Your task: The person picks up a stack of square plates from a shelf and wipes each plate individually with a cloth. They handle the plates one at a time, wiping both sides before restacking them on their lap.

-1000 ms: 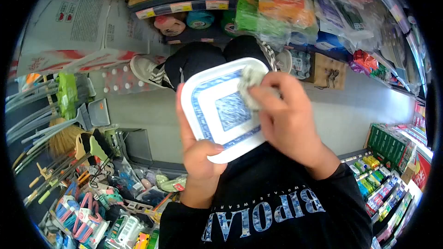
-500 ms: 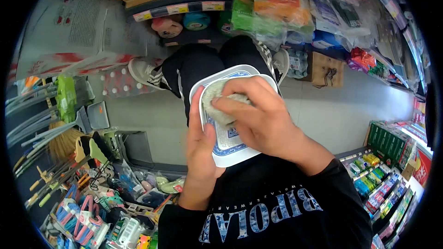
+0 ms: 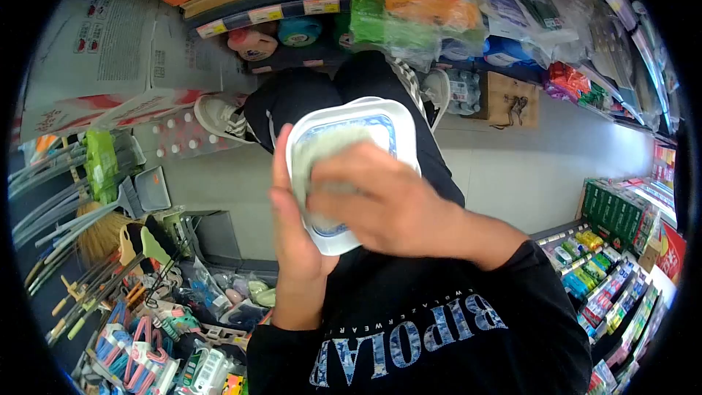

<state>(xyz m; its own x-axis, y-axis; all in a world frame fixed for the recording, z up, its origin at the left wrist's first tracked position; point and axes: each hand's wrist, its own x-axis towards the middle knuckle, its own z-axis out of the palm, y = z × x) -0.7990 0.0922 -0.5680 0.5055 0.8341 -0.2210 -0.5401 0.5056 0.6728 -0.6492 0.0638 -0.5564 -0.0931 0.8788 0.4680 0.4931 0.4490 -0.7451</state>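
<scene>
A white square dish (image 3: 400, 126) with a blue patterned border is held over my lap. My left hand (image 3: 296, 230) grips its left edge, the fingers along the side. Pressed on the inside of the dish is a greyish-green cloth (image 3: 322, 148), bunched under my right hand (image 3: 376, 201). The right fingers are bent around the cloth and blurred by motion. Cloth and hand cover much of the dish's centre and lower part.
Large cartons (image 3: 110, 51) stand at the upper left, near packed bottles (image 3: 191, 132). Brooms (image 3: 106, 230) and packaged goods lie at the left. A shelf (image 3: 274, 13) runs across the top; a cardboard box (image 3: 512, 99) sits on the floor. Small-goods racks (image 3: 599, 278) stand right.
The cloth and right hand have moved from the dish's right side to its left part. The dish has tilted and shifted slightly left, still in my left hand.
</scene>
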